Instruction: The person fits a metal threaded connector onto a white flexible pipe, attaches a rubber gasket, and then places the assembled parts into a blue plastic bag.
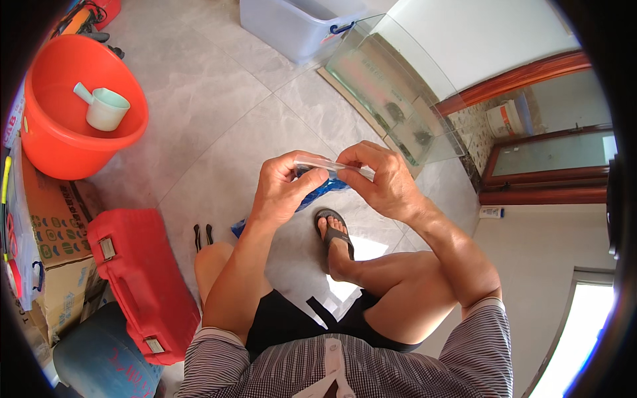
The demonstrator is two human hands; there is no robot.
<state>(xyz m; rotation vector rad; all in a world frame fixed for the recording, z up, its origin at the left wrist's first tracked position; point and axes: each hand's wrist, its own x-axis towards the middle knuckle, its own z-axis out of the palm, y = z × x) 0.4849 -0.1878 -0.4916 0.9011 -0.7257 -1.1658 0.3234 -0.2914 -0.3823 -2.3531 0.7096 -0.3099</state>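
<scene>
Clear, stiff-looking plastic makes up the thin strip (pixel 317 162) I have up in front of me, above the floor (pixel 199 126) and between my two hands. Fingers and thumb of my left hand (pixel 284 188) pinch its left end, and my right hand (pixel 383 180) grips the other end the same way, thumb below and curled fingers above, so the strip bridges the narrow space between them. Crinkled blue plastic (pixel 325 190) shows just below my hands; I cannot tell whether it touches the strip. Farther down is my foot in a dark sandal (pixel 343 224), and two black handles (pixel 197 235) show beside my left knee. To my left a red case (pixel 142 275) stands tilted near a cardboard box (pixel 70 282), and beyond them is an orange-red tub (pixel 66 154) with a pale green dipper (pixel 109 111) inside. Ahead of me sits a translucent storage bin (pixel 282 33), and just beside it, to the right, a glass tank (pixel 371 69) stands near the wall.
</scene>
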